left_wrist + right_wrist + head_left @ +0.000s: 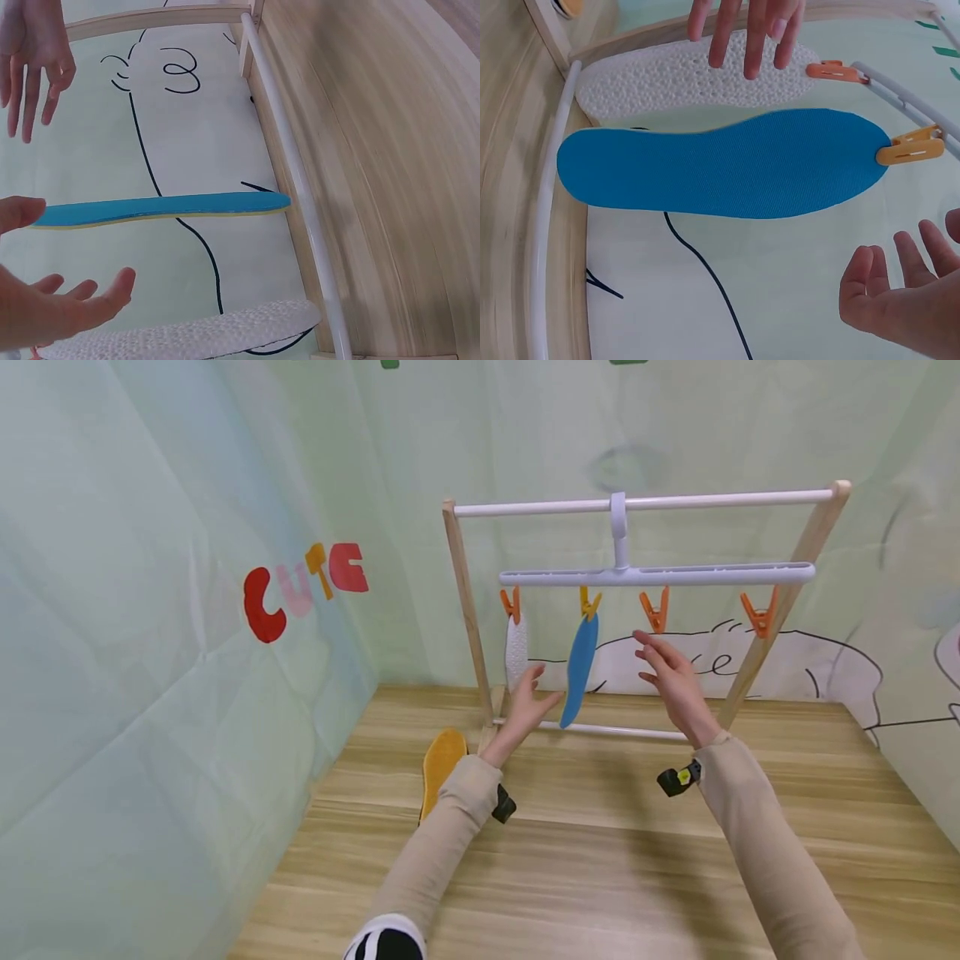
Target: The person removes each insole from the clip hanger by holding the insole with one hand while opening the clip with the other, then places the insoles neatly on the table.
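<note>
A blue insole [581, 672] hangs from a yellow clip [589, 603], and a white bumpy insole [517, 647] from an orange clip [512, 607] to its left. My left hand [527, 708] hovers between the two insoles, fingers spread and nothing in its grasp. In the left wrist view, the thumb [21, 214] overlaps the blue insole's upper end. To the right of the blue insole, my right hand [675, 685] is raised with loosely bent, empty fingers. Just above its fingertips is another orange clip [656, 610] holding nothing.
The clips hang from a lavender hanger [652, 577], hooked over the white rod [532, 509] of a wood-sided rack [467, 610]. A further orange clip [761, 612] hangs bare at the right. On the wood-grain surface [585, 860], a mustard-yellow insole [444, 760] lies beside my left forearm.
</note>
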`<action>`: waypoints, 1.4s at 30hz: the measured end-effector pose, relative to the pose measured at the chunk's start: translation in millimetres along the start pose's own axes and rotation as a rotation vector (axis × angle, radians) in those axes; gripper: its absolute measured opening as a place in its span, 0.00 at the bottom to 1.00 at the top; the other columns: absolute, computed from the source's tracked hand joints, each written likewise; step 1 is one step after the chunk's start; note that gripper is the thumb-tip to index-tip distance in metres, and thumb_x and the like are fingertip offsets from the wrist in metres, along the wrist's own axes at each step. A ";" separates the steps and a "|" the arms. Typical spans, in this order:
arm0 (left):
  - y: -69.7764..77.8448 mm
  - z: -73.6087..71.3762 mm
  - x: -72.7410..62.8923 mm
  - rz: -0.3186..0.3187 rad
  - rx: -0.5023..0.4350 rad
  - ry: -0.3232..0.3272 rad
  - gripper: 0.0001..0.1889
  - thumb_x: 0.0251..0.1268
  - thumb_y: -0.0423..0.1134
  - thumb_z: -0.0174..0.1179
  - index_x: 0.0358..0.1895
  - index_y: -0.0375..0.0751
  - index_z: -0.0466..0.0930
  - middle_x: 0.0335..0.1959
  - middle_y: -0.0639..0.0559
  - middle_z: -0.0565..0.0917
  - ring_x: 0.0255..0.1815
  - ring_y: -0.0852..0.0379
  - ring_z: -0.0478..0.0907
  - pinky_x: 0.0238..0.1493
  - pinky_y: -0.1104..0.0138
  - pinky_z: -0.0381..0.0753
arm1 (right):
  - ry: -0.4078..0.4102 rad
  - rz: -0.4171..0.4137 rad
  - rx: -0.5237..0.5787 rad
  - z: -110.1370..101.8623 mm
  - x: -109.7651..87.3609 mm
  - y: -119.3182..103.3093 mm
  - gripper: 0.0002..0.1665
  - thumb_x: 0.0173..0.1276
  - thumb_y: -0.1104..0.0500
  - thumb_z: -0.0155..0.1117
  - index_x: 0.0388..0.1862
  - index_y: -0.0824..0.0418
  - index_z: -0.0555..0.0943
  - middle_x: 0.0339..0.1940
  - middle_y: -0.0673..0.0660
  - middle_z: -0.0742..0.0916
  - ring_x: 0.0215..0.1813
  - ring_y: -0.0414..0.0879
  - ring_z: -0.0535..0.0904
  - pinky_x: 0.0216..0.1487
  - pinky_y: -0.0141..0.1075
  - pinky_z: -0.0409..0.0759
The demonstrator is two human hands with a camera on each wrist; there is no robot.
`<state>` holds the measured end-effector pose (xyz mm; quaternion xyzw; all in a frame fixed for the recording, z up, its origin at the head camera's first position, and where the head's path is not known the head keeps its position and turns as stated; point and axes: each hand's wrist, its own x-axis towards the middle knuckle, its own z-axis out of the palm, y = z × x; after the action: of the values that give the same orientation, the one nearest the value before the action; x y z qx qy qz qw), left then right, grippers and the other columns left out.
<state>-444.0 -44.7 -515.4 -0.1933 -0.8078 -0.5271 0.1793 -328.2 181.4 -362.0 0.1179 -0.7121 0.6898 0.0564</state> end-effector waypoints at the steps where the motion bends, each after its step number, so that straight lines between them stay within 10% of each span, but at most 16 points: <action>1: 0.1 3.0 0.7 0.003 0.009 0.010 0.35 0.51 0.48 0.63 0.63 0.44 0.60 0.61 0.45 0.69 0.62 0.59 0.64 0.61 0.71 0.65 | 0.001 0.005 -0.010 1.7 2.4 -0.9 0.29 0.69 0.48 0.43 0.67 0.57 0.60 0.68 0.54 0.63 0.62 0.42 0.64 0.54 0.29 0.70; 2: 21.1 -1.2 -4.6 -0.026 0.022 -0.006 0.35 0.52 0.47 0.63 0.63 0.43 0.59 0.62 0.45 0.68 0.63 0.57 0.63 0.62 0.69 0.64 | -0.001 0.005 -0.024 3.2 4.7 -1.7 0.29 0.70 0.48 0.42 0.67 0.56 0.59 0.69 0.55 0.62 0.64 0.45 0.61 0.59 0.34 0.68; 6: 24.5 8.6 -2.6 -0.076 0.054 -0.032 0.38 0.52 0.53 0.60 0.66 0.50 0.55 0.64 0.48 0.65 0.65 0.54 0.61 0.63 0.62 0.64 | -0.019 -0.004 -0.051 9.5 11.9 -5.3 0.29 0.70 0.49 0.41 0.68 0.56 0.57 0.71 0.56 0.58 0.70 0.53 0.52 0.66 0.54 0.56; 9: -15.2 29.0 11.2 -0.082 0.025 -0.039 0.40 0.50 0.60 0.59 0.66 0.60 0.51 0.66 0.54 0.63 0.66 0.55 0.60 0.63 0.58 0.63 | -0.028 -0.016 -0.077 13.5 17.0 -7.7 0.31 0.70 0.47 0.43 0.68 0.56 0.56 0.71 0.56 0.58 0.71 0.53 0.50 0.67 0.54 0.55; 12: -21.5 36.9 15.9 -0.082 0.030 -0.035 0.40 0.51 0.57 0.59 0.67 0.58 0.50 0.66 0.52 0.63 0.66 0.55 0.60 0.63 0.59 0.64 | -0.036 -0.027 -0.087 18.1 22.9 -9.9 0.31 0.69 0.47 0.44 0.69 0.55 0.56 0.71 0.55 0.58 0.71 0.51 0.51 0.67 0.53 0.55; 24: 37.1 28.4 9.6 -0.030 0.049 0.033 0.32 0.59 0.44 0.57 0.66 0.45 0.56 0.61 0.44 0.70 0.62 0.53 0.68 0.61 0.61 0.67 | -0.077 -0.067 -0.076 36.4 40.6 -21.3 0.29 0.71 0.52 0.42 0.70 0.54 0.53 0.72 0.54 0.58 0.72 0.51 0.49 0.68 0.54 0.50; 32: -4.4 47.7 20.8 0.028 0.079 0.067 0.27 0.62 0.50 0.51 0.64 0.50 0.61 0.55 0.48 0.76 0.52 0.58 0.77 0.45 0.68 0.77 | -0.069 -0.133 -0.089 43.5 53.6 -29.7 0.30 0.70 0.55 0.44 0.69 0.58 0.54 0.70 0.61 0.60 0.71 0.54 0.52 0.70 0.51 0.51; 42: -14.8 55.4 31.7 -0.018 0.021 0.024 0.27 0.60 0.48 0.54 0.63 0.48 0.62 0.56 0.49 0.75 0.53 0.56 0.75 0.47 0.68 0.76 | -0.029 -0.131 -0.121 46.3 70.5 -43.1 0.27 0.70 0.56 0.45 0.67 0.55 0.58 0.69 0.58 0.63 0.68 0.54 0.56 0.67 0.51 0.56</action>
<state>-483.5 4.7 -532.4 -0.1778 -0.8128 -0.5224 0.1864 -381.8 128.1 -305.0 0.1705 -0.7439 0.6387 0.0980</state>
